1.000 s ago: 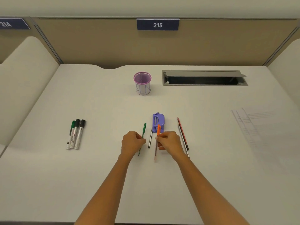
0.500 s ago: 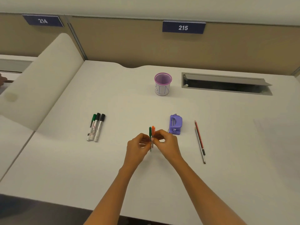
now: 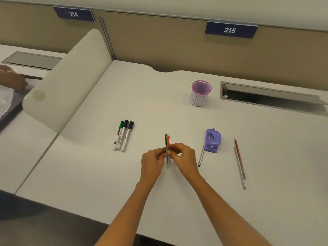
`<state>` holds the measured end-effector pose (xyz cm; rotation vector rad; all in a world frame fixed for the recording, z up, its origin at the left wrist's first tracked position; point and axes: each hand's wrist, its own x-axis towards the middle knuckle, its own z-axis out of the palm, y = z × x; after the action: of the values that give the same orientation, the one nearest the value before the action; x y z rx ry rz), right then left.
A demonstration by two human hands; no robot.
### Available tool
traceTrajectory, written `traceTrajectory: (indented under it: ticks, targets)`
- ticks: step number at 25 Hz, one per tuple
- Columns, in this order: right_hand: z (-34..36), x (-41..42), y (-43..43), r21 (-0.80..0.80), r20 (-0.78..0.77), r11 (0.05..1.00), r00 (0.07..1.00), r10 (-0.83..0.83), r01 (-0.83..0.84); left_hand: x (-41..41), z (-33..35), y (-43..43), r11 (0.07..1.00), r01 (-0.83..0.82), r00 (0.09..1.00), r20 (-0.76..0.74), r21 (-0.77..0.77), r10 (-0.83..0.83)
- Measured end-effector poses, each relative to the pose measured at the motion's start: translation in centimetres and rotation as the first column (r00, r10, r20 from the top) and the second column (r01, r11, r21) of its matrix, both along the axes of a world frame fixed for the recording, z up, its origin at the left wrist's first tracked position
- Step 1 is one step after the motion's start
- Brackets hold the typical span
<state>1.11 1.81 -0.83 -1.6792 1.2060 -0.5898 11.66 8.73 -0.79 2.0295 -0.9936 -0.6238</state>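
Observation:
A green-capped pen (image 3: 166,139) and an orange-capped pen (image 3: 168,140) are held side by side, caps pointing away from me, above the white desk (image 3: 159,107). My left hand (image 3: 153,161) pinches them from the left and my right hand (image 3: 184,157) pinches them from the right. The lower barrels stick out below my fingers. Their middles are hidden by my fingertips.
Three markers (image 3: 123,135) lie at the left. A grey pen (image 3: 201,155) touches a purple hole punch (image 3: 212,140); two pencils (image 3: 240,161) lie further right. A pink mesh cup (image 3: 201,93) and a cable slot (image 3: 269,97) sit at the back. Another person's hand (image 3: 12,79) is at the far left.
Each hand lifted a pen off the desk and brought the two together at the middle. The view has turned left, showing the neighbouring desk.

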Motion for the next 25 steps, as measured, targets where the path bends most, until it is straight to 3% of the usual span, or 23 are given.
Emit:
traceTrajectory:
  ticks: [6, 11, 17, 21, 25]
  targets:
    - [-0.5, 8.3, -0.7, 0.241, -0.073, 0.969, 0.996, -0.041, 0.057, 6.0, 0.0, -0.6, 0.986, -0.077, 0.992, 0.114, 0.145, 0.061]
    - [-0.7, 13.8, -1.2, 0.212, -0.211, 0.975, 0.977, -0.013, 0.059, 10.2, 0.3, -1.8, 0.974, -0.077, 0.98, 0.193, 0.213, 0.035]
    - [-0.8, 17.3, -1.5, 0.228, -0.269, 0.97, 0.963, -0.017, 0.081, 12.6, 0.5, -2.3, 0.916, -0.012, 0.925, 0.354, 0.4, -0.142]
    - [-0.9, 18.5, -1.6, 0.223, -0.291, 0.968, 0.956, -0.043, 0.112, 13.8, 0.9, -2.1, 0.944, -0.035, 0.914, 0.393, 0.327, -0.103]
    - [-1.0, 19.2, -1.7, 0.229, -0.29, 0.958, 0.952, -0.103, 0.173, 16.2, 0.5, -1.3, 0.974, -0.159, 0.903, 0.424, 0.163, 0.077]
